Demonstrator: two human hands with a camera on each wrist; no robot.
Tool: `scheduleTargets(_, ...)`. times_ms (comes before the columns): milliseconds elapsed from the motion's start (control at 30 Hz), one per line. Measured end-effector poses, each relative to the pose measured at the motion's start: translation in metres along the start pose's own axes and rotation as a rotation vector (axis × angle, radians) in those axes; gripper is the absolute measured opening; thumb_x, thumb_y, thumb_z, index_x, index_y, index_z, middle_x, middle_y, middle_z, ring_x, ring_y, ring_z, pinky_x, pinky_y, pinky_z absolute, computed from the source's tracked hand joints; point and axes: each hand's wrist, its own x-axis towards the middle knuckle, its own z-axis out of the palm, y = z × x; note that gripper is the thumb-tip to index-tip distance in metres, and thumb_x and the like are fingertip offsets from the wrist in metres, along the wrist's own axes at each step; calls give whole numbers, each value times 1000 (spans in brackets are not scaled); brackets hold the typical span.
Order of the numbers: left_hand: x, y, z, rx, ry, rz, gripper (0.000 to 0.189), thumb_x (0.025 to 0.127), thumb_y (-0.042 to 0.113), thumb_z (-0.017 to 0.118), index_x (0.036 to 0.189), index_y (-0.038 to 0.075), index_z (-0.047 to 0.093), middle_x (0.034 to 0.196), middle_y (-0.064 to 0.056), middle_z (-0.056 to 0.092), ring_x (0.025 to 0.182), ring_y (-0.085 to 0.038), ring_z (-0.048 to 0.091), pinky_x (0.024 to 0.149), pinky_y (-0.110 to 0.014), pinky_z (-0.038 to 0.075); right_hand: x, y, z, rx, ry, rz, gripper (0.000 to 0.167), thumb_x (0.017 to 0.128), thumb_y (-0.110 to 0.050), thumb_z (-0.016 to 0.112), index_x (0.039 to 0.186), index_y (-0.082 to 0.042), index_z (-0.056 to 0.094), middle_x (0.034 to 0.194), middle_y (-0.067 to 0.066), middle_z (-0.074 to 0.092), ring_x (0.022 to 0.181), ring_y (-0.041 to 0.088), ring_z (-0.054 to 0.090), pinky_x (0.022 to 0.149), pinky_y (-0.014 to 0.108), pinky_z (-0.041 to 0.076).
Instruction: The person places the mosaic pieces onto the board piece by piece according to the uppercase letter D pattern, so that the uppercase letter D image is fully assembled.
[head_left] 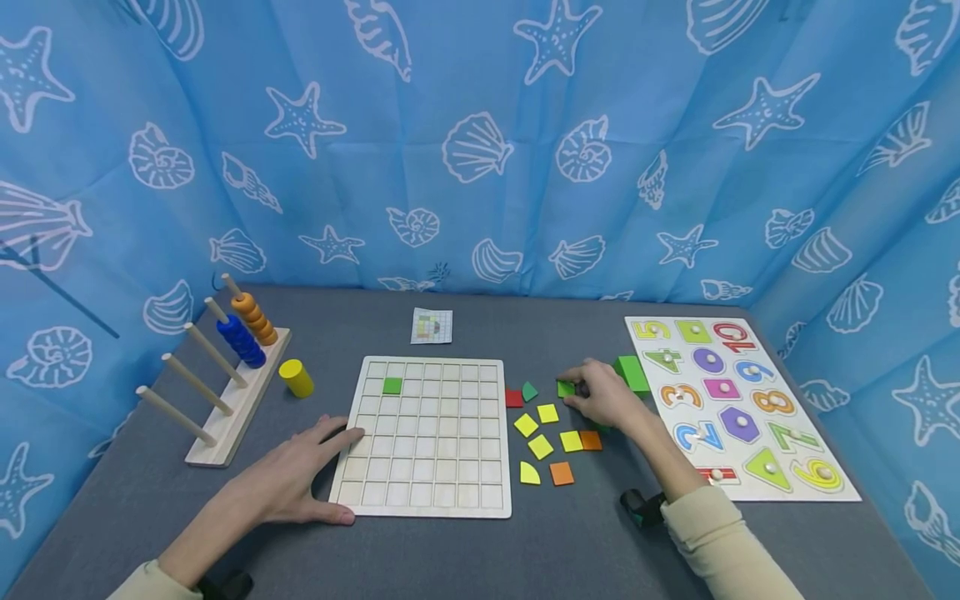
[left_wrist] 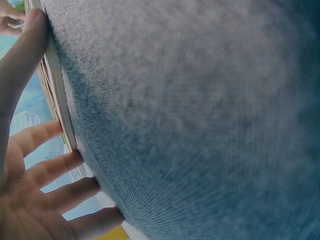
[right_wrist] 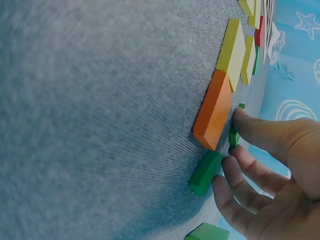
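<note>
A pale wooden grid board (head_left: 435,508) lies in the middle of the table, with one green square tile (head_left: 392,386) in its upper left part. My left hand (head_left: 296,475) rests at the board's left edge, thumb and fingers spread and touching the rim. To the right of the board my right hand (head_left: 606,396) pinches another green tile (head_left: 565,389) between thumb and fingers, low over the table. In the right wrist view that green tile (right_wrist: 234,136) shows between the fingertips, and a green block (right_wrist: 206,172) lies beside the lower fingers.
Loose yellow tiles (head_left: 541,447), orange tiles (head_left: 561,473) and a red tile (head_left: 513,398) lie right of the board. A small pattern card (head_left: 432,326) is behind it. At left stand a peg rack (head_left: 243,408) and yellow cylinder (head_left: 296,378); at right, a green block (head_left: 632,375) and number puzzle (head_left: 738,408).
</note>
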Motion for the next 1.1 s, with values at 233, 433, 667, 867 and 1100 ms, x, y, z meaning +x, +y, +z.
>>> scheduleTargets(233,0,-1,1,13,19,12,113,64,81,76,151,16,48,156,-22,44,143,-55,41,104,-75,43,0,-1,4,-25,22,-13,27,93,-6,72,119,2,73,101,15,64,83,21,51,73,34,45)
scheduleTargets(433,1,-1,2,16,21,8,113,64,82,76,151,16,48,155,-21,45,143,-55,41,104,-75,43,-1,-1,6,-36,50,-33,27,94,-8,72,118,3,73,99,14,64,80,20,51,70,33,43)
scheduleTargets(667,1,0,1,17,3,-8,114,63,82,76,152,17,48,156,-21,44,143,-54,40,105,-74,43,0,-3,7,-41,66,-37,27,94,-9,71,118,3,73,97,14,65,80,20,51,70,33,44)
scheduleTargets(867,2,1,-2,21,-23,-24,114,63,82,76,152,18,47,157,-21,43,143,-54,41,105,-74,42,1,-12,8,-39,92,-13,28,94,-11,71,118,2,73,100,15,65,82,21,53,72,35,47)
scheduleTargets(1100,3,0,-3,6,-32,-39,114,62,81,77,152,18,47,158,-20,42,144,-53,40,106,-74,42,4,-29,10,-38,100,-14,31,94,-13,72,121,2,72,106,16,65,87,22,58,75,39,54)
